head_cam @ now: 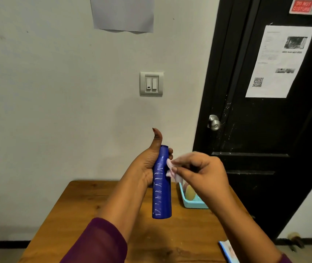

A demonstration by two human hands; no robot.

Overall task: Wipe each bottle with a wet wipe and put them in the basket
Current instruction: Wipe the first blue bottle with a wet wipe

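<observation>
Wiping underway: my left hand (pixel 147 168) grips the tall blue plastic bottle (pixel 161 198), my right hand (pixel 202 171) pinches a white wet wipe (pixel 170 168) against it; the pale-blue plastic basket (pixel 183 200) comes next.

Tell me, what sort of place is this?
Likely a lodging or dorm-type room, though I can't be sure: a black door bearing a red Do Not Disturb sign and printed notice, a wall light switch, and a wooden table.
</observation>
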